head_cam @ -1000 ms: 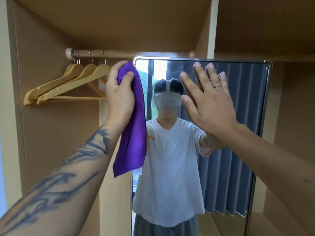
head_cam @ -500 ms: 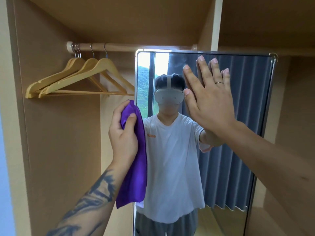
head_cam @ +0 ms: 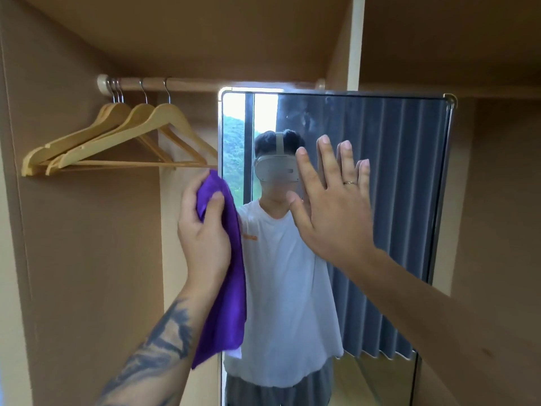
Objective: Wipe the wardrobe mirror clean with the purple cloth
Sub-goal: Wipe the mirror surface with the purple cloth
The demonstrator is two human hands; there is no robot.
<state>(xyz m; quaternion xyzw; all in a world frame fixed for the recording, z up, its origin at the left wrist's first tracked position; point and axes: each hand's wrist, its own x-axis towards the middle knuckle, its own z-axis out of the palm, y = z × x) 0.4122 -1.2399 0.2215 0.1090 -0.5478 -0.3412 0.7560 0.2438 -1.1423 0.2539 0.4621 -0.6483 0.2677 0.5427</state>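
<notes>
A tall framed mirror stands inside the wooden wardrobe, with smudges near its top. My left hand grips the purple cloth and holds it against the mirror's left edge, the cloth hanging down below the hand. My right hand lies flat on the glass with fingers straight and spread, a ring on one finger. The mirror reflects a person in a white T-shirt wearing a headset, and grey curtains.
Several wooden hangers hang on a rail at the upper left, close to the mirror's left edge. Wardrobe walls enclose both sides, and a vertical partition rises above the mirror.
My left hand has slid down the mirror's left edge with the cloth, from the top corner to about head height. My right hand stays flat on the glass.
</notes>
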